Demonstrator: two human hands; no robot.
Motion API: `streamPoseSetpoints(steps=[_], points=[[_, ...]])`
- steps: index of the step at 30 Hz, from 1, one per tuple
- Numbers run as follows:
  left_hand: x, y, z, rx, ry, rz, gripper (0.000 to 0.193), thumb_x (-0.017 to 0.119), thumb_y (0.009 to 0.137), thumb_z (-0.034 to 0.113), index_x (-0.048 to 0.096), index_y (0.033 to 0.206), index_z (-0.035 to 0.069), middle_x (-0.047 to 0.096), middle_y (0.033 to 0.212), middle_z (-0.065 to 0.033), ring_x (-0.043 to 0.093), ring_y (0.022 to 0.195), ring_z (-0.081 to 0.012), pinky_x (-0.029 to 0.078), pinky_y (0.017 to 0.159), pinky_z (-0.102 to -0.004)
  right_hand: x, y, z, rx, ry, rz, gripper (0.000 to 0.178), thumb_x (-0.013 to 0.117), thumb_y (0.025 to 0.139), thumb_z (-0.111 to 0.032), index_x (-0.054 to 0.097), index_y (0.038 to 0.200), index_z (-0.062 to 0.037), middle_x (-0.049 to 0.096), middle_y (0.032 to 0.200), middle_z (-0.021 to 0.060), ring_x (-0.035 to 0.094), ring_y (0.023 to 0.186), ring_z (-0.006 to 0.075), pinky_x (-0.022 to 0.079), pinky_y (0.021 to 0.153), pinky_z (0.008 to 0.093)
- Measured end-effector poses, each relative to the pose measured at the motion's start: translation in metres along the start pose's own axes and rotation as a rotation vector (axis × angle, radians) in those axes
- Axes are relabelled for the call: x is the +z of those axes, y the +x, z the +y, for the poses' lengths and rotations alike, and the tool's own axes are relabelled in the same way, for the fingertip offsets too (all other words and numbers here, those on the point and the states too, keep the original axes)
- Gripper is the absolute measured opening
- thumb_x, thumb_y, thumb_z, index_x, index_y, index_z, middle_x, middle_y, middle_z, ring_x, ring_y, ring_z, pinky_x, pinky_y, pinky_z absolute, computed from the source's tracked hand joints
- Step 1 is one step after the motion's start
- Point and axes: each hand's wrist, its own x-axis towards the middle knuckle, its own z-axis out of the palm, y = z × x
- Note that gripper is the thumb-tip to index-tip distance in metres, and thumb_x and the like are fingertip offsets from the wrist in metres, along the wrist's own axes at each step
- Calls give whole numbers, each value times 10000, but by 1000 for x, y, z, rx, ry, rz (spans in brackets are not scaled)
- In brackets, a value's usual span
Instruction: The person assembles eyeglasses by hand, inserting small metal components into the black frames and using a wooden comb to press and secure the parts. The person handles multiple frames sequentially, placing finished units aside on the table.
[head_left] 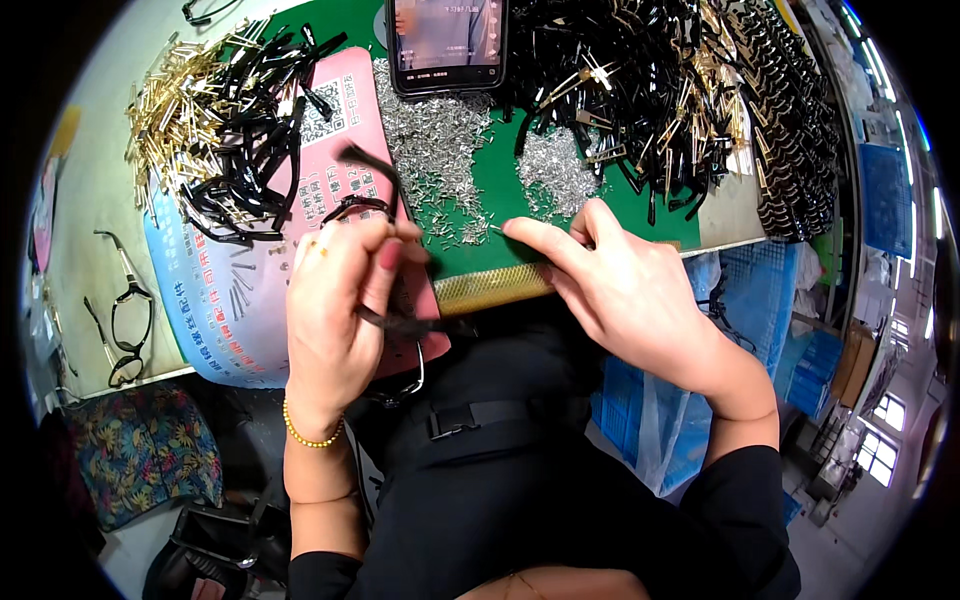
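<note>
My left hand (345, 295) is closed around a black eyeglass frame (375, 162), whose dark temple ends stick out above and below the fingers. Part of the frame is hidden by the hand. To the right, my right hand (630, 285) reaches over the green mat with its index finger stretched out and the thumb apart from it. The index fingertip is at a tiny silver screw (494, 229), beside a large scattered heap of small silver screws (435, 150). A smaller screw heap (558, 178) lies just beyond the right hand.
Black and gold temples (185, 130) are piled at the left. More temples (690, 100) fill the far right. A phone (446, 45) stands at the back of the green mat (490, 150). Pink-blue printed sheet (215, 320) lies left; glasses (130, 315) rest beyond. Blue crates (735, 370) are below right.
</note>
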Motion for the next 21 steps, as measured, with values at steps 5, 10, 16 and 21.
streamPoseSetpoints(steps=[5, 10, 16, 21], points=[[0, 13, 5, 173, 189, -277, 269, 641, 916, 101, 697, 1179, 114, 688, 878, 8, 533, 828, -231, 377, 877, -383, 2, 6, 1, 3, 24, -9, 500, 624, 889, -80, 572, 1370, -206, 537, 941, 141, 669, 747, 284, 543, 539, 398], [1, 18, -2, 151, 140, -153, 218, 616, 949, 81, 679, 1158, 88, 694, 923, -10, 565, 847, -245, 406, 862, -385, 4, 8, 2, -26, 15, 11, 516, 623, 875, -70, 574, 1371, -201, 541, 937, 150, 670, 715, 296, 547, 543, 402], [1, 0, -10, -33, -292, 427, 172, 495, 1086, 123, 588, 1057, -19, 664, 947, -112, 619, 713, -100, 517, 650, -241, 7, 8, 6, -75, 24, 24, 567, 627, 855, -64, 559, 1399, -211, 543, 929, 154, 666, 686, 282, 545, 535, 393], [-9, 19, -3, -260, -439, 480, 230, 535, 1070, 113, 603, 1224, -43, 645, 913, -68, 641, 658, -83, 541, 589, -219, -1, 13, -4, -72, -92, -48, 680, 623, 851, -58, 497, 1486, -267, 546, 927, 156, 662, 664, 275, 547, 537, 388]])
